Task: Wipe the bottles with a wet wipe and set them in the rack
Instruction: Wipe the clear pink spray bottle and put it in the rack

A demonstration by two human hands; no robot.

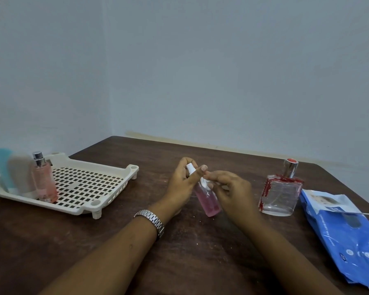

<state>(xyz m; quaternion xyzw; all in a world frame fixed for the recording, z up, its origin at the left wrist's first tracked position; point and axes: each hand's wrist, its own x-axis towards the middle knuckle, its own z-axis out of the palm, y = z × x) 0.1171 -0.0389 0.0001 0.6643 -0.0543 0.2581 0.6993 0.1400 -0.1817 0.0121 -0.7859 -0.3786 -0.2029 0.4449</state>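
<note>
Three bottles (21, 175) stand in the rack (87, 184); left grip (179, 184) holds a spray bottle (209, 201), right grip (232, 190) pinches the wipe (203, 184) on it; one square bottle (280, 194) waits.

Our two bare forearms reach in from the lower edge and converge at the middle. Our left hand (180, 184) curls round the neck of the pink bottle (209, 201), thumb raised across its front. Our right hand (232, 192), knuckles up, pinches a white wipe (203, 184) against the bottle's shoulder.
</note>
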